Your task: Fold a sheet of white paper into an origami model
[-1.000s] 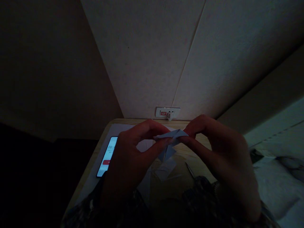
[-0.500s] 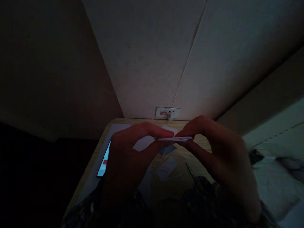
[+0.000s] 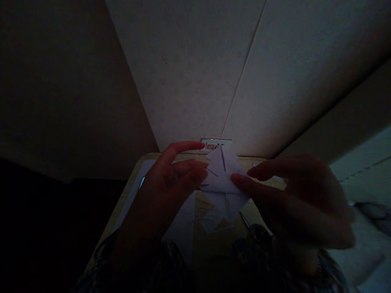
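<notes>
Above the table I hold a piece of folded white paper (image 3: 220, 179), its creased face turned toward me with pointed corners at top and bottom. The thumb of my left hand (image 3: 171, 183) pinches its left edge; the index finger of that hand is raised off the paper. From the other side, the thumb of my right hand (image 3: 293, 195) presses on the paper's right part, its index finger close to the right edge. Dim light hides the fingers behind the sheet.
A wooden table (image 3: 131, 191) stands against the wall, below a socket plate (image 3: 210, 145). On it lie a large white sheet (image 3: 180, 228), a phone (image 3: 142, 182) mostly behind my left hand, paper scraps (image 3: 210, 221) and a thin pointed metal tool (image 3: 244, 219).
The folded paper, edge-on before, now faces me broadside. My left index finger has lifted from it, and my right hand has shifted to the right.
</notes>
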A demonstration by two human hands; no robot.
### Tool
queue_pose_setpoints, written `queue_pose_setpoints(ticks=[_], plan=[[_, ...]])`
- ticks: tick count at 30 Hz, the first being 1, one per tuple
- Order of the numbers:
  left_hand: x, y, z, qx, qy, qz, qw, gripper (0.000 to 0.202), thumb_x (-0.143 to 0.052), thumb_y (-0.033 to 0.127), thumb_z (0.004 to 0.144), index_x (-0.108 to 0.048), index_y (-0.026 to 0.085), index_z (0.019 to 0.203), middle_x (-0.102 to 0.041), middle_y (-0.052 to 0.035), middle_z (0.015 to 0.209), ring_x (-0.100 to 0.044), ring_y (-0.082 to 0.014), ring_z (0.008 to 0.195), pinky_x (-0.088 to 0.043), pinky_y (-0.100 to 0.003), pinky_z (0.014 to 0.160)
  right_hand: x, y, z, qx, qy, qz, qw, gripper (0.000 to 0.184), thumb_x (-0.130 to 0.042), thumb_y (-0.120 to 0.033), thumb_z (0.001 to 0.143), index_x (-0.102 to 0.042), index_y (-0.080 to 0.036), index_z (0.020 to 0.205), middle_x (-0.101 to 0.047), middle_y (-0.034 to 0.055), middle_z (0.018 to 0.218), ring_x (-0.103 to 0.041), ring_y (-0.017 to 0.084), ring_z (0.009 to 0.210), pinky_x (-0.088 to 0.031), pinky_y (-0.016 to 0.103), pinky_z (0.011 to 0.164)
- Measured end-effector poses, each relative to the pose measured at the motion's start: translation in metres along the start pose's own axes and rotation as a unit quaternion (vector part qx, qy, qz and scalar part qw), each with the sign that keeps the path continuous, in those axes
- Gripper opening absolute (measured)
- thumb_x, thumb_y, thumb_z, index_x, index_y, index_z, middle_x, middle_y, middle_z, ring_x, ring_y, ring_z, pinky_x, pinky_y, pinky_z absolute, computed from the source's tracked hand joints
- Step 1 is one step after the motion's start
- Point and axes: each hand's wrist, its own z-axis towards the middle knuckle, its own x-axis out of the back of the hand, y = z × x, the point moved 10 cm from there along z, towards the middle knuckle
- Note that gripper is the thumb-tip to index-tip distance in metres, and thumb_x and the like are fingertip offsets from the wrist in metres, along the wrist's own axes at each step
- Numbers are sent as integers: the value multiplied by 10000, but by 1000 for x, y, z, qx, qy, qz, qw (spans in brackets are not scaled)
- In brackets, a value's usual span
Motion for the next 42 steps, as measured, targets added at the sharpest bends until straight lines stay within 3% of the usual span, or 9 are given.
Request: queue_pose_setpoints(ticks=[4, 7, 9, 13, 17, 22, 25, 32, 42], plan=[[-4, 3, 2, -7, -22, -52, 998, 449, -830, 109, 682, -649, 293, 1049, -785, 82, 762, -763, -132, 688, -589, -167, 607, 3, -21, 2, 67, 44, -48, 996, 206, -714, -113, 851, -715, -306, 925, -694, -1, 881, -650, 185, 760, -551, 342, 646], [2, 12, 5, -66, -15, -45, 997, 478, -805, 40, 684, -640, 297, 1052, -786, 96, 754, -779, -128, 761, -595, -145, 654, -1, -25, 9, 80, 13, -85, 993, 316, -677, -31, 842, -704, -292, 1018, -664, 17, 999, -637, 180, 867, -553, 332, 727], [4, 18, 4, -92, 0, -25, 995, 496, -798, 23, 680, -634, 293, 1063, -781, 99, 739, -779, -126, 751, -598, -148, 666, 4, -12, 16, 16, 13, -36, 999, 320, -678, -70, 859, -666, -284, 1096, -647, 29, 1040, -625, 184, 876, -549, 342, 748], [1, 30, -1, -101, 33, 0, 994, 481, -789, 61, 689, -621, 286, 1080, -768, 110, 727, -754, -108, 699, -594, -161, 676, -8, 7, 23, -107, -70, 54, 990, 65, -608, -276, 952, -660, -237, 952, -688, 12, 862, -633, 167, 759, -528, 314, 691], [-6, 37, -6, -100, 38, 19, 994, 440, -760, 54, 702, -632, 289, 1050, -745, 127, 712, -729, -79, 693, -566, -132, 688, -23, 2, 25, -129, -143, 81, 978, 157, -660, -343, 910, -632, -238, 797, -679, -12, 725, -632, 163, 668, -500, 286, 604], [-5, 39, -3, -125, 28, 62, 990, 226, -780, 103, 727, -701, 264, 866, -771, 85, 843, -742, -96, 757, -578, -143, 690, -25, 3, 25, -131, -142, 56, 980, 154, -705, -284, 878, -621, -233, 760, -660, -28, 696, -620, 152, 640, -485, 267, 591], [-4, 37, 2, -118, 13, 79, 990, 121, -780, 151, 753, -720, 254, 773, -764, 83, 785, -739, -95, 719, -572, -137, 649, -25, 3, 25, -125, -147, 40, 980, 160, -706, -274, 876, -617, -223, 753, -649, -31, 681, -614, 142, 625, -481, 255, 582], [1, 39, -1, -92, 57, 118, 987, 180, -796, 140, 696, -667, 225, 604, -691, 84, 601, -681, -97, 592, -515, -147, 553, -24, -1, 27, -102, -143, 22, 984, 216, -711, -238, 857, -565, -235, 698, -610, -40, 634, -596, 145, 578, -468, 257, 539], [2, 39, 3, -96, 60, 127, 985, 161, -777, 180, 702, -686, 237, 581, -711, 75, 597, -697, -136, 623, -550, -210, 621, -24, -2, 28, -101, -154, 16, 983, 221, -710, -240, 862, -583, -211, 684, -615, -35, 614, -590, 132, 561, -466, 240, 525]])
